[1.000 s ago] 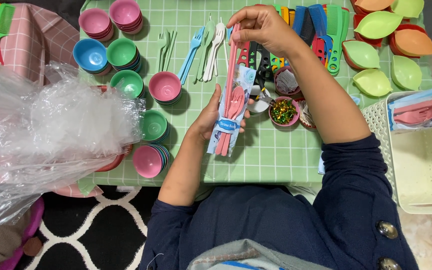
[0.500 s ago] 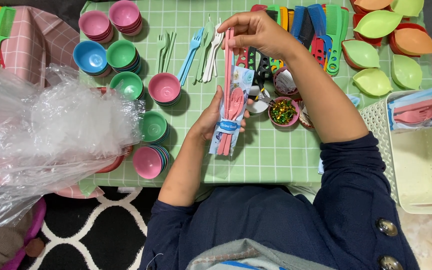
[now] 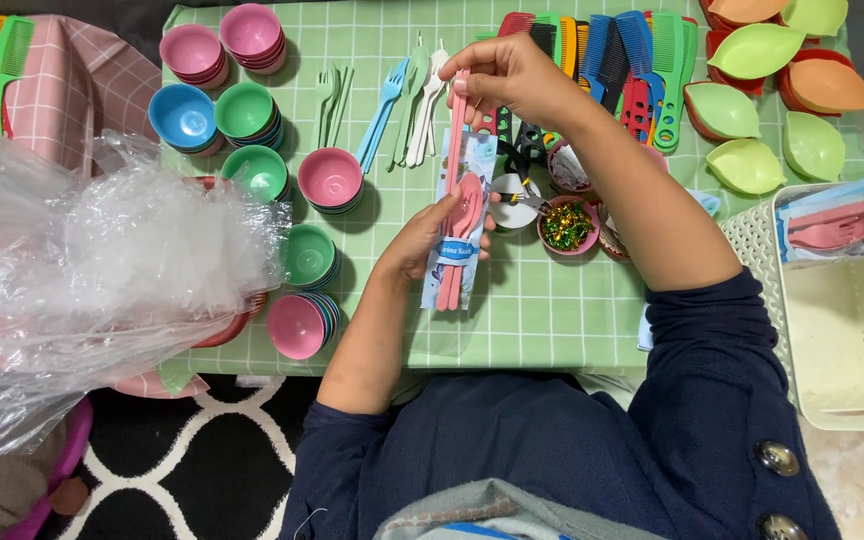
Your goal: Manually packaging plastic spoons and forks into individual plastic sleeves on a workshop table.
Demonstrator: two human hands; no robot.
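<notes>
My left hand [image 3: 422,240] holds a clear packet with a blue printed card [image 3: 457,250] against the green checked table [image 3: 542,320]; pink spoons sit inside it. My right hand [image 3: 512,80] pinches the top end of a long pink utensil [image 3: 455,130] that reaches down into the packet's open top. Loose forks and spoons in green, blue and white [image 3: 392,100] lie just left of my right hand.
Stacks of small pink, blue and green bowls [image 3: 252,110] fill the table's left. Coloured combs [image 3: 632,60] and leaf-shaped dishes [image 3: 762,110] lie at the back right. A small pink bowl of glittery bits [image 3: 567,225] is near my wrist. Crumpled clear plastic [image 3: 82,270] lies left; a white basket [image 3: 852,330] right.
My right hand has shifted slightly left and down, lining the pink utensil up over the packet. My left hand and the packet have stayed put.
</notes>
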